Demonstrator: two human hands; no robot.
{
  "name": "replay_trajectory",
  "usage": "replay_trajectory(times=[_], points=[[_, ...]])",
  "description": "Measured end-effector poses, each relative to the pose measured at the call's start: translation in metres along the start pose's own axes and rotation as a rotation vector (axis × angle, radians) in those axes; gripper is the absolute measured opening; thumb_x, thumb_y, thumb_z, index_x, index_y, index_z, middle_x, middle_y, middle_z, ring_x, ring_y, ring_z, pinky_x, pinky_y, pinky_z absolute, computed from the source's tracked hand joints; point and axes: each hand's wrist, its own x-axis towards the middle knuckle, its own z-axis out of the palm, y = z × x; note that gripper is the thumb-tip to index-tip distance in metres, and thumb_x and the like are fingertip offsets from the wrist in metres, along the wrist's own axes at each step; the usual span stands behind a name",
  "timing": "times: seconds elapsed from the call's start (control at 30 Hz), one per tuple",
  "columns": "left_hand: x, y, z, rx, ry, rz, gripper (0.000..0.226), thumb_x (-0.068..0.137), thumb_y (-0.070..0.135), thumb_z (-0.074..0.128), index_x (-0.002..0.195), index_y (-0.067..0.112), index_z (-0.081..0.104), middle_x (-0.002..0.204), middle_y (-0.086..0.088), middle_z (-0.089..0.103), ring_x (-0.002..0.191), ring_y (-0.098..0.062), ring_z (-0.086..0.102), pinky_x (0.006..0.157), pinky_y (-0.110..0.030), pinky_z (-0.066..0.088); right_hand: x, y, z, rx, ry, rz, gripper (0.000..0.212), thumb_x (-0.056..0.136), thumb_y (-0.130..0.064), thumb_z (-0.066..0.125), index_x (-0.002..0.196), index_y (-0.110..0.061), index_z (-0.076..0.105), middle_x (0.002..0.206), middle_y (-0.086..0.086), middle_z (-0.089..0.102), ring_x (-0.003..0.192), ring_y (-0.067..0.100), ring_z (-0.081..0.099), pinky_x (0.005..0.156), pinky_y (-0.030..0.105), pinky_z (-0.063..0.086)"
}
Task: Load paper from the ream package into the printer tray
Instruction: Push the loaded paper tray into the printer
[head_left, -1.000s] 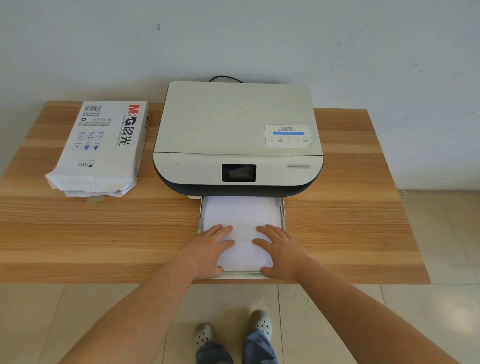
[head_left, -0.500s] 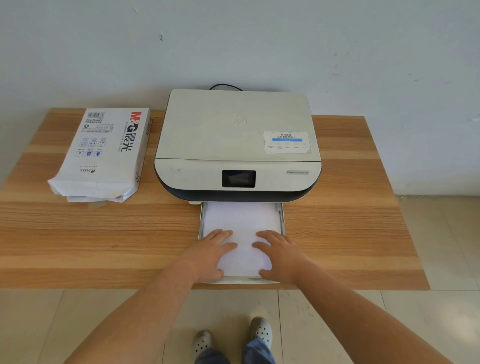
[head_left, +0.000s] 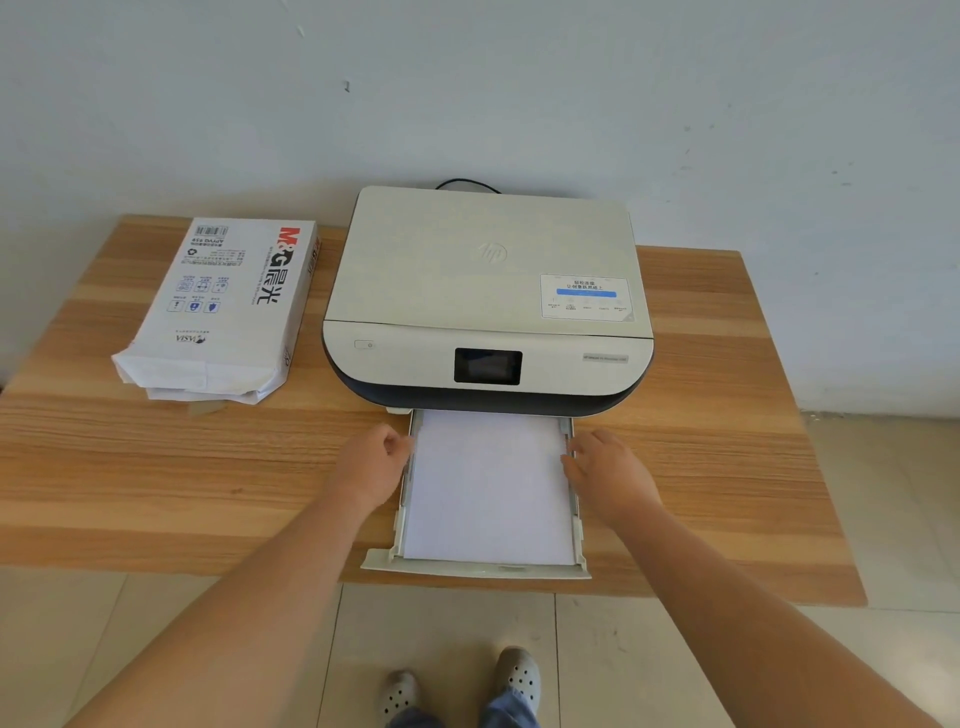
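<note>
Left hand (head_left: 371, 465) and right hand (head_left: 608, 475) flank tray (head_left: 475, 567); paper (head_left: 488, 488) inside.

The white ream package (head_left: 221, 306) lies flat on the table's left side, its near end torn open and crumpled, well apart from the printer tray (head_left: 475, 567). That pale tray juts from the printer's front toward the table's near edge, holding a flat stack of white paper (head_left: 488, 488) squared between its side walls.

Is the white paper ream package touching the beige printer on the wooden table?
Apart. The head view shows a strip of bare wooden table between the white ream package and the beige printer.
</note>
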Motion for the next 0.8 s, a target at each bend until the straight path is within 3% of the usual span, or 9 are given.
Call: replay_trajectory(times=[0.07,0.2,0.3,0.43,0.67,0.8], points=[[0.001,-0.006,-0.001,0.058,-0.025,-0.053,0.033,0.098,0.038,0.04,0.11,0.013,0.059,0.096,-0.001,0.063,0.086,-0.017,0.059,0.072,-0.03,0.048,0.0,0.005,0.003,0.03,-0.027,0.108,0.024,0.096,-0.031,0.043,0.096,-0.015,0.061,0.101,0.002,0.058,0.086,0.022,0.056,0.07,0.035,0.05],[0.0,-0.014,0.001,0.132,-0.164,-0.119,0.045,0.1,0.04,0.031,0.131,0.013,0.05,0.124,-0.01,0.059,0.112,-0.025,0.055,0.084,-0.031,0.04,-0.005,0.013,0.008,0.1,-0.141,0.222,0.036,0.095,-0.041,0.038,0.075,-0.018,0.056,0.077,0.004,0.062,0.069,0.023,0.06,0.062,0.036,0.052],[0.0,-0.017,0.005,0.183,-0.214,-0.105,0.038,0.099,0.04,0.03,0.11,0.014,0.056,0.104,-0.006,0.062,0.092,-0.02,0.058,0.075,-0.031,0.044,-0.006,0.011,0.013,0.078,-0.201,0.216,0.037,0.097,-0.044,0.038,0.079,-0.017,0.057,0.073,0.003,0.064,0.066,0.021,0.06,0.062,0.034,0.052],[0.0,-0.015,0.012,0.283,-0.226,-0.062,0.034,0.098,0.041,0.033,0.08,0.019,0.051,0.076,-0.001,0.056,0.067,-0.013,0.05,0.063,-0.033,0.042,-0.003,0.006,0.015,0.028,-0.251,0.235,0.036,0.096,-0.047,0.035,0.076,-0.021,0.05,0.075,0.0,0.061,0.068,0.019,0.059,0.06,0.031,0.047],[0.004,-0.006,0.015,0.4,-0.243,-0.027,0.026,0.099,0.033,0.032,0.092,0.017,0.051,0.079,0.003,0.052,0.073,-0.013,0.05,0.061,-0.029,0.038,0.002,-0.001,0.014,-0.036,-0.27,0.249,0.026,0.093,-0.031,0.035,0.077,-0.021,0.052,0.078,0.001,0.061,0.072,0.022,0.061,0.062,0.029,0.048],[0.007,-0.005,0.014,0.454,-0.264,-0.022,0.031,0.098,0.031,0.032,0.106,0.012,0.055,0.093,-0.003,0.059,0.081,-0.017,0.053,0.066,-0.03,0.04,0.006,-0.002,0.014,-0.079,-0.283,0.254,0.024,0.092,-0.027,0.034,0.083,-0.019,0.055,0.078,0.0,0.061,0.07,0.02,0.06,0.056,0.027,0.044]])
